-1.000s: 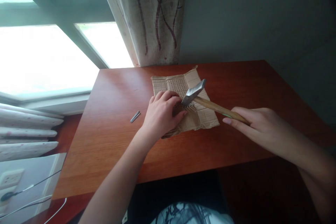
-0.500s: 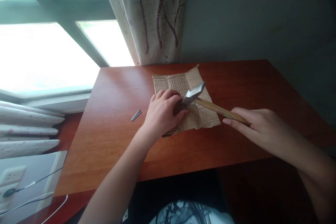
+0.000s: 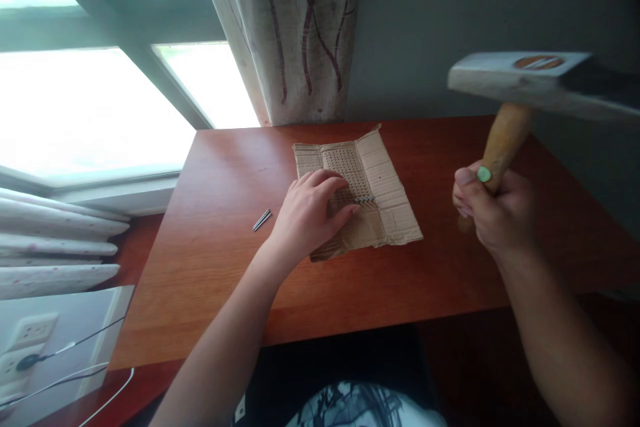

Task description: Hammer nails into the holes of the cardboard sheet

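My right hand point(image 3: 495, 203) is wrapped around the wooden handle of a hammer point(image 3: 507, 140), raised above the right side of the table. The metal head is uppermost and partly blurred. My left hand point(image 3: 310, 213) rests on a perforated board point(image 3: 345, 163), its fingers curved and its thumb apart from the index finger. Under the board lies a creased sheet of cardboard point(image 3: 397, 207). A short row of small metal pieces point(image 3: 365, 199) shows along the board's near edge, beside my left thumb. What lies beneath the left palm is hidden.
A few loose nails point(image 3: 262, 219) lie on the reddish wooden table point(image 3: 210, 267), left of my left hand. A curtain point(image 3: 310, 33) hangs behind the table, with a window point(image 3: 65, 113) at the left. Cables run from a wall socket point(image 3: 33, 347) at lower left.
My right hand has lifted the hammer up and to the right, away from the board, and its head now points upward. My left hand has stayed on the board.
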Action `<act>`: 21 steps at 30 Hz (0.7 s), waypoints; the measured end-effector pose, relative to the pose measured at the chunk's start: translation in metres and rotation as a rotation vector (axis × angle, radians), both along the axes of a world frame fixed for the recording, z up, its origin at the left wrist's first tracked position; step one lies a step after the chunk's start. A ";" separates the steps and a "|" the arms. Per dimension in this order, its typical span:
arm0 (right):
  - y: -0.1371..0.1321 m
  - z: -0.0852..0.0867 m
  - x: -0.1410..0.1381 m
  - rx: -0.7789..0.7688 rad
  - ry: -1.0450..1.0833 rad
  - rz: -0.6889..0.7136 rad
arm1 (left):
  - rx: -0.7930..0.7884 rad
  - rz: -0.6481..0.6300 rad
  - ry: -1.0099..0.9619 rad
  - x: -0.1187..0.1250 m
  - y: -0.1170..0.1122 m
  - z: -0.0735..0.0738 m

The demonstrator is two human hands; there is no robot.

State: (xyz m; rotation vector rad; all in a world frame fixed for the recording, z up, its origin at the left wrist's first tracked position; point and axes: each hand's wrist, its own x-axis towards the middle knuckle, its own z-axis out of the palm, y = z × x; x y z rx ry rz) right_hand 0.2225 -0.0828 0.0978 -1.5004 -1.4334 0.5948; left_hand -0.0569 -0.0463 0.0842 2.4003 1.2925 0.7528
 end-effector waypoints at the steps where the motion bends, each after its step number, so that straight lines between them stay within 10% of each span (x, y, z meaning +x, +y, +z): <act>1: 0.008 -0.005 -0.002 0.030 0.122 0.013 | 0.007 0.012 -0.043 -0.003 0.000 0.003; 7: 0.042 -0.031 -0.015 0.142 0.287 -0.073 | 0.010 0.182 -0.117 -0.040 -0.002 0.011; 21: 0.047 -0.049 -0.013 0.117 0.248 -0.144 | -0.209 0.606 0.096 -0.125 -0.018 -0.030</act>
